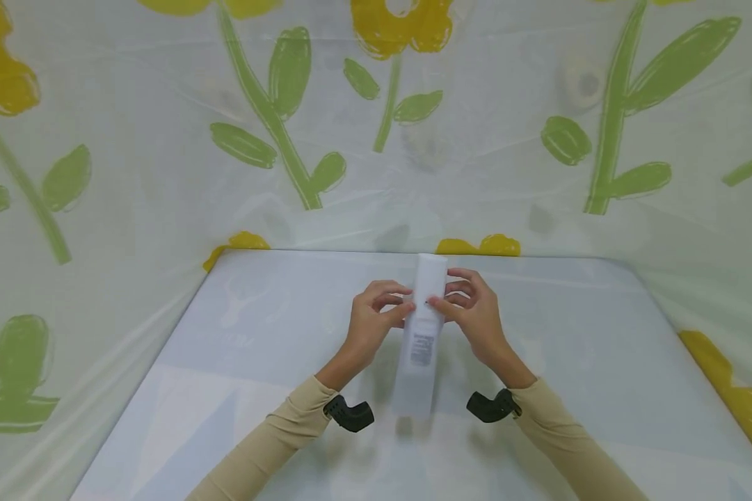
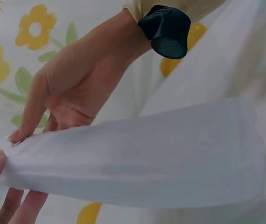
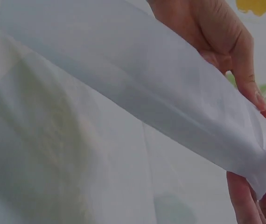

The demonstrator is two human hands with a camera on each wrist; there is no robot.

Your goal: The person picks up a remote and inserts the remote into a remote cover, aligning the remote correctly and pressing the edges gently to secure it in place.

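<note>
Fingers of both hands are curling in and pinching one white bag (image 1: 421,334) at the centre of the head view. The left hand (image 1: 373,318) is gripping the bag's left edge with thumb and fingertips, and the right hand (image 1: 473,311) is pinching its right edge at the same height, so the two hands are almost meeting across the narrow strip. The bag is running lengthwise from the upper middle of the frame down toward the lower middle, held over the pale table (image 1: 238,390), with a small printed label (image 1: 422,349) showing on its lower half. Whether anything is inside the bag cannot be told; it is looking flat and thin.

In the left wrist view the bag (image 2: 137,158) is stretching across the frame as a broad white band, with the right hand (image 2: 72,88) pinching its end at the left edge. In the right wrist view the bag (image 3: 137,88) is slanting from upper left to lower right, the left hand (image 3: 217,37) holding it there.

Counted: one bag, two hands, two black wrist mounts (image 1: 349,413), and a flower-printed sheet (image 1: 131,139) hanging behind the table.
</note>
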